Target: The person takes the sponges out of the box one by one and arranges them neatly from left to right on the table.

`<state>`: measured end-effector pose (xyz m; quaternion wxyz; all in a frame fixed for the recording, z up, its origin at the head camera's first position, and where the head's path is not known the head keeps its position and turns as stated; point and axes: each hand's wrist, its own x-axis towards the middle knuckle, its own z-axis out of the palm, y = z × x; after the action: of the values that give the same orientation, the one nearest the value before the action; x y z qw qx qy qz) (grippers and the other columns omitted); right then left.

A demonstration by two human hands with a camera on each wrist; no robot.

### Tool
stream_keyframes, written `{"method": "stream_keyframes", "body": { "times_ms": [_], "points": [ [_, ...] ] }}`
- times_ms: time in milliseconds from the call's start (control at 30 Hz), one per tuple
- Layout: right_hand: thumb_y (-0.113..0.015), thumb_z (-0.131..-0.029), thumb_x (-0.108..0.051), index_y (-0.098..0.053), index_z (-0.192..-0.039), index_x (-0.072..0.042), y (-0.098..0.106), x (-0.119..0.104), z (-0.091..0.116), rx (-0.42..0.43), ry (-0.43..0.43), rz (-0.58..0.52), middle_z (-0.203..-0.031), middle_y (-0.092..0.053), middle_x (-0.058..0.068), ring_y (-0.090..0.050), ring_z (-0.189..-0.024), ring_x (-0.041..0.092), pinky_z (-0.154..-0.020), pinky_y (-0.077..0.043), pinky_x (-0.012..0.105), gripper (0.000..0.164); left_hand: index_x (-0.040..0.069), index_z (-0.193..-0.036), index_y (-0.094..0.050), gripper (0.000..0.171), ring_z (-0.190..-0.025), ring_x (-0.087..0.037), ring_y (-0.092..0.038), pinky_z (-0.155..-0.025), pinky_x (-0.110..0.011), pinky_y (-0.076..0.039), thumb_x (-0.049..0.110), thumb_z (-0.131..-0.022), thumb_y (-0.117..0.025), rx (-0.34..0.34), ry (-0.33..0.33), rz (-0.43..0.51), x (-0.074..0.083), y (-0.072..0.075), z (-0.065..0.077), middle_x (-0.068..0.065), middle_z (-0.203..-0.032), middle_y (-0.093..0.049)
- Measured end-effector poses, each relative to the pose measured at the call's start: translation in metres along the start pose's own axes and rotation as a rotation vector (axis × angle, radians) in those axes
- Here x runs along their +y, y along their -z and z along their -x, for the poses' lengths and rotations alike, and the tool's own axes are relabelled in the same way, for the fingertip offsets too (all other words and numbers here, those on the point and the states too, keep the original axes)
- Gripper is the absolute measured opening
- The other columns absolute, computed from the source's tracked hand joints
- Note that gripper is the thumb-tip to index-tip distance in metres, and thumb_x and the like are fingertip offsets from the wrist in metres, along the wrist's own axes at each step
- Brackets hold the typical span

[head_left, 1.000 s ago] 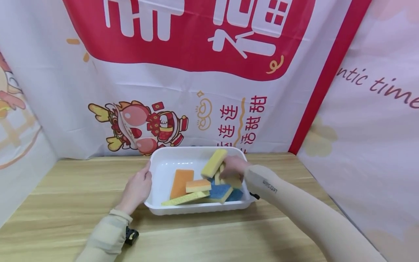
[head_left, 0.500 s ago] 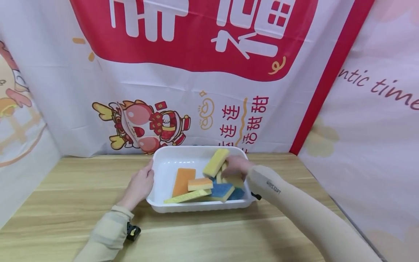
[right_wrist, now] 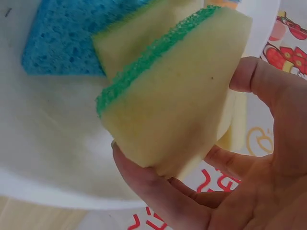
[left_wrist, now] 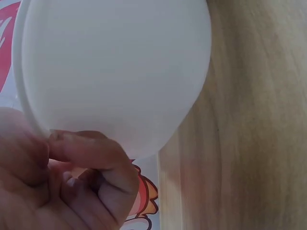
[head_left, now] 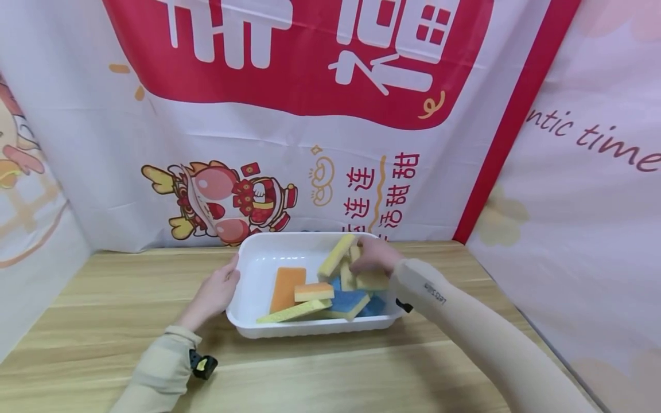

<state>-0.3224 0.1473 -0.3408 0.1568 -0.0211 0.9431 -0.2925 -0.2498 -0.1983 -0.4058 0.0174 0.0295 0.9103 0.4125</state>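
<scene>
A white plastic basin stands on the table with several sponges in it. At its left end my left hand grips the rim, thumb and curled finger meeting at the edge in the left wrist view. My right hand is over the basin's right end. Between its thumb and fingers it holds a cream sponge with a green scouring side. Just left of that hand a yellow sponge leans up at a slant. A blue sponge lies below, its porous face clear in the right wrist view.
Toward the basin's middle lie a flat orange sponge, a small orange-and-cream one and a yellow one. The wooden table runs in front of the basin. A printed cloth hangs close behind it.
The leaning yellow sponge has turned and now shows a narrower face. My right hand has shifted slightly, exposing more of the cream sponge. The left hand keeps its place on the rim.
</scene>
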Motion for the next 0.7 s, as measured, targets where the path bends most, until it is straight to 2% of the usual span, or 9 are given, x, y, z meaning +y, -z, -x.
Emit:
{"method": "stream_keyframes", "body": {
  "times_ms": [100,200,367,500,600,700],
  "points": [
    [-0.084,-0.074,-0.023,-0.055,-0.133,-0.013,0.008,-0.003,0.005,0.002,-0.023,0.072,-0.109,-0.059,0.006,-0.058,-0.093,0.025,-0.074,-0.054,0.042,0.066,0.0,-0.155,-0.016,0.054,-0.138,-0.044,-0.028,-0.103,-0.057,-0.036,0.027,-0.109,-0.028,0.001,-0.009,-0.017,0.0,-0.001,-0.001,-0.021,-0.157,-0.018],
    [-0.082,-0.077,-0.026,-0.053,-0.134,-0.01,0.014,-0.006,0.012,-0.001,0.006,0.128,-0.108,-0.059,0.009,-0.059,-0.091,0.026,-0.066,-0.055,0.04,0.066,-0.001,-0.155,-0.016,0.054,-0.139,-0.044,-0.023,-0.107,-0.059,-0.027,0.025,-0.109,-0.028,0.007,-0.028,-0.025,-0.001,0.0,-0.001,-0.022,-0.157,-0.018],
    [-0.08,-0.079,-0.024,-0.053,-0.135,-0.008,0.018,-0.01,0.021,0.008,0.05,0.144,-0.108,-0.06,0.009,-0.06,-0.091,0.026,-0.068,-0.055,0.04,0.064,-0.002,-0.154,-0.016,0.053,-0.138,-0.045,-0.024,-0.107,-0.059,-0.027,0.023,-0.109,-0.028,0.01,-0.045,-0.028,-0.002,0.002,-0.001,-0.023,-0.156,-0.018],
    [-0.079,-0.081,-0.023,-0.055,-0.13,-0.008,0.023,-0.014,0.028,0.036,0.059,0.121,-0.103,-0.06,0.008,-0.061,-0.085,0.025,-0.058,-0.055,0.037,0.057,-0.001,-0.155,-0.016,0.054,-0.138,-0.045,-0.026,-0.105,-0.059,-0.032,0.024,-0.109,-0.029,-0.006,-0.039,-0.011,-0.002,0.003,0.0,-0.024,-0.156,-0.018],
    [-0.078,-0.08,-0.021,-0.055,-0.128,-0.008,0.029,-0.021,0.039,0.081,0.092,0.105,-0.099,-0.06,0.01,-0.062,-0.079,0.026,-0.053,-0.055,0.035,0.055,0.005,-0.157,-0.013,0.055,-0.126,-0.044,-0.046,-0.09,-0.052,-0.05,0.027,-0.109,-0.03,-0.04,-0.008,0.064,-0.002,0.004,0.001,-0.023,-0.157,-0.017],
    [-0.078,-0.078,-0.021,-0.055,-0.131,-0.007,0.033,-0.028,0.051,0.122,0.141,0.106,-0.099,-0.059,0.011,-0.062,-0.074,0.025,-0.051,-0.055,0.034,0.06,0.011,-0.158,-0.009,0.057,-0.099,-0.036,-0.062,-0.068,-0.042,-0.057,0.03,-0.109,-0.031,-0.075,0.032,0.158,-0.003,0.005,0.003,-0.024,-0.157,-0.017]
  ]
}}
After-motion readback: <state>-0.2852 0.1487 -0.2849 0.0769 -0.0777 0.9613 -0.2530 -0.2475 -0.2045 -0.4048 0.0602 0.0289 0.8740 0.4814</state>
